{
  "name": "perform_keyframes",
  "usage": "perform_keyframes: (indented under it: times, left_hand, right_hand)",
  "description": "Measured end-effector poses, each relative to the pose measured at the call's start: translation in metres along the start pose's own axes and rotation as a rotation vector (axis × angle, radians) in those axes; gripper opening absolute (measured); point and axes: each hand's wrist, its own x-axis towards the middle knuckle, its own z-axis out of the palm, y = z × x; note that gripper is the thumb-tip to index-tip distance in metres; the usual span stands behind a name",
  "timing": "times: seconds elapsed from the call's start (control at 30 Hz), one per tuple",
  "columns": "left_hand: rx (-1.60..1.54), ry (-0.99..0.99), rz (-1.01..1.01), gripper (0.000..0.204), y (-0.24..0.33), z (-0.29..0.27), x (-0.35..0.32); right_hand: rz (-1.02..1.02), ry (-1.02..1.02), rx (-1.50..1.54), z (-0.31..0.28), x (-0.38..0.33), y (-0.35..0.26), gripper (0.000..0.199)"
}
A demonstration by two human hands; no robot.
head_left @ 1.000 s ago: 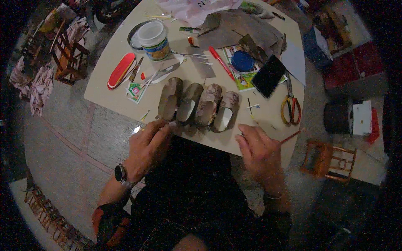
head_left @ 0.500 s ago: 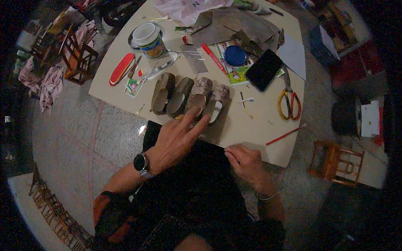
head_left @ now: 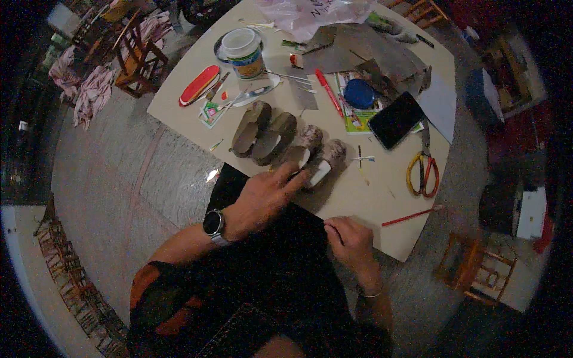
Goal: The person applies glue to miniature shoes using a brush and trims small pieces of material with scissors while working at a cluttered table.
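Down at the near edge of the pale table (head_left: pixel 382 197), a black sheet (head_left: pixel 262 238) lies half on the tabletop and half over the person's lap. The left hand (head_left: pixel 265 194), a watch on its wrist, rests flat and open on the sheet, fingers spread and reaching toward a row of four small brown cardboard shoe shapes (head_left: pixel 286 143) just beyond the sheet's far edge. The right hand (head_left: pixel 349 238) is closed, pinching the sheet's edge at its right corner. Past the shoes, further across the table, stand a white tub (head_left: pixel 243 52), a red case (head_left: pixel 200 85), a red marker (head_left: pixel 327 90), a blue lid (head_left: pixel 359 93) and a dark phone (head_left: pixel 397 119); yellow-handled scissors (head_left: pixel 422 170) lie to the right of the shoes, and a red pencil (head_left: pixel 412 216) sits near the table's right edge. Grey cardboard scraps (head_left: pixel 364 53) pile at the far side. Around the table the floor is grey tile (head_left: pixel 113 179), with small wooden chairs (head_left: pixel 140 56) standing off to the far left.
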Motion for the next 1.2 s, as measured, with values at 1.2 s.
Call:
perform_keyframes:
  times: [1.2]
  left_hand:
    - [0.11, -0.104, -0.668, 0.068, -0.117, 0.064, -0.196]
  right_hand:
    - [0.199, -0.093, -0.076, -0.003, 0.013, -0.02, 0.014]
